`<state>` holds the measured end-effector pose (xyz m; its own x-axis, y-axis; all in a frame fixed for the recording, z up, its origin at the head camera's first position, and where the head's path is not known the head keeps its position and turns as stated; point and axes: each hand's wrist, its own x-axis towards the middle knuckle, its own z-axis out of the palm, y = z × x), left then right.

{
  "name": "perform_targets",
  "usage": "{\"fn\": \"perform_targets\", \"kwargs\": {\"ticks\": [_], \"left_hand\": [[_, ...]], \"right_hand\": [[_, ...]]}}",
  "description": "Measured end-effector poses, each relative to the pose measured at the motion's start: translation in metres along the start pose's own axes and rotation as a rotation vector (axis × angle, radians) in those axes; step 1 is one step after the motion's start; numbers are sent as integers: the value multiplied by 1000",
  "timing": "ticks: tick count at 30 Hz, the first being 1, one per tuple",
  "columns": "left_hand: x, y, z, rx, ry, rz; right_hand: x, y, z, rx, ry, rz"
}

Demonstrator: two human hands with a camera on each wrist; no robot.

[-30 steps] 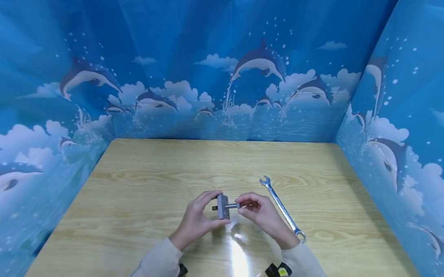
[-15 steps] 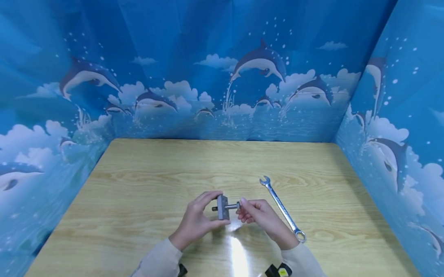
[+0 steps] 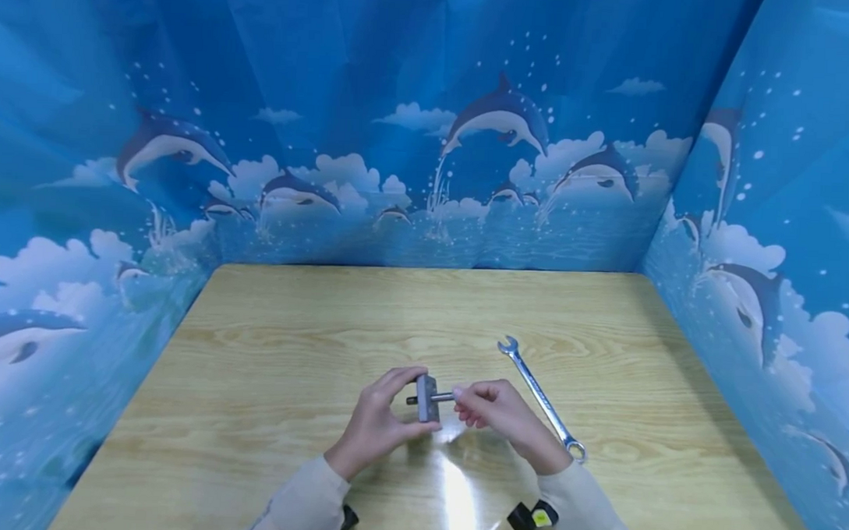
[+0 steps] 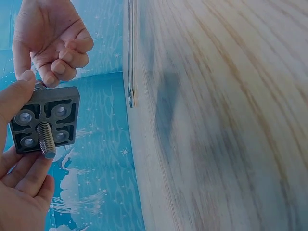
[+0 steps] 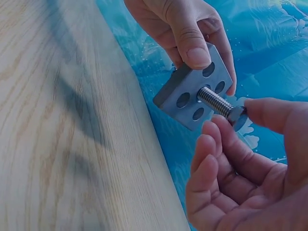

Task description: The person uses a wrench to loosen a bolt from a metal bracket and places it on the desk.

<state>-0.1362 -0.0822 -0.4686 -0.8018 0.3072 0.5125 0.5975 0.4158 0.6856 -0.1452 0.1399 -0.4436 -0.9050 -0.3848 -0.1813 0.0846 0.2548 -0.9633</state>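
Observation:
My left hand point(image 3: 377, 419) grips a square grey metal plate point(image 5: 180, 98) by its opposite edges, thumb on one side and fingers on the other. Several round holes pierce the plate, and its back face is ribbed in the left wrist view. Through its centre runs a threaded hex bolt point(image 5: 216, 102), whose shank end point(image 4: 46, 139) sticks out at the back. My right hand point(image 3: 500, 412) pinches the bolt's hex head point(image 5: 237, 117) between thumb and index finger, the other fingers curled below. Both hands hold the parts above the table.
A chrome combination wrench point(image 3: 539, 398) lies slantwise on the wood-grain table point(image 3: 289, 315), just right of my right hand. Blue dolphin-print sheeting point(image 3: 374, 99) stands behind the table and along both sides.
The right thumb and fingers have shifted round the bolt head, the thumb now lying over it. The left hand and plate stay nearly in place, and the wrench lies where it was.

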Motion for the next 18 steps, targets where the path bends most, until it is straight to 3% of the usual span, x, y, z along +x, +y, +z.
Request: {"fn": "perform_targets", "kwargs": {"ticks": [5, 18], "left_hand": [[0, 1, -1, 10, 1, -4], [3, 4, -3, -13, 16, -6]], "right_hand": [[0, 2, -2, -1, 3, -25], [0, 5, -1, -43, 102, -134]]}}
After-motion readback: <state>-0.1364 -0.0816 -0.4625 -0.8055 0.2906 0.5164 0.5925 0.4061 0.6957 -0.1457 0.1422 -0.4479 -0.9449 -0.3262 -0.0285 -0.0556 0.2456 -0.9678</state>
